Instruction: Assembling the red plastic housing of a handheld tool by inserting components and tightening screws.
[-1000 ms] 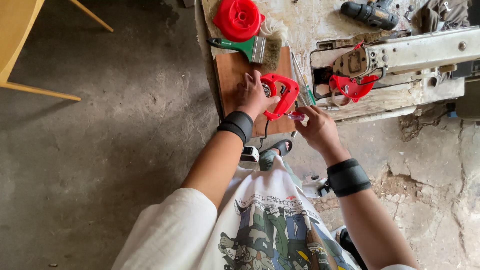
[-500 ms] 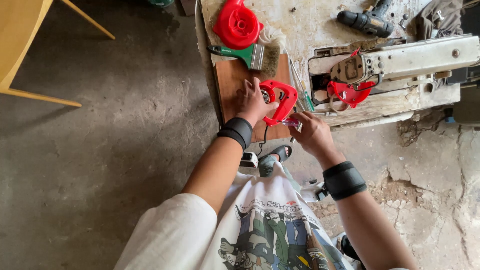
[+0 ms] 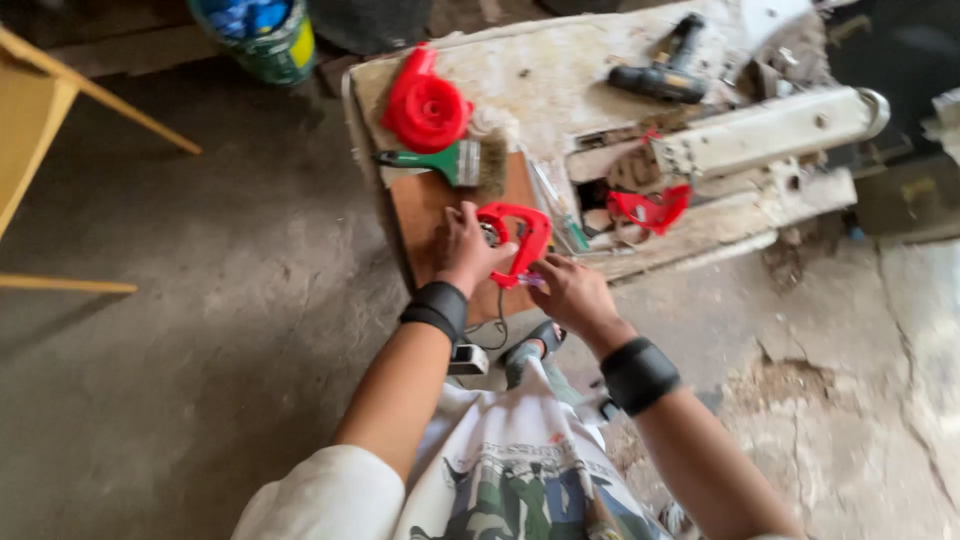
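The hands have hardly moved since the earlier frame; the left hand (image 3: 465,248) presses down on the curved red plastic shell (image 3: 518,238), its grip closed on it, near the middle of the brown board (image 3: 420,205) on the table (image 3: 570,70); the right hand (image 3: 568,293) pinches a small tool (image 3: 530,280) against the shell's near end; this looks like fastening, and next calls for a steady hold; a bristly green brush (image 3: 455,162) lies farther off.

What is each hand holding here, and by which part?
The left hand grips the red plastic housing by its left side. The right hand pinches a small tool at the housing's lower end; its kind is unclear.
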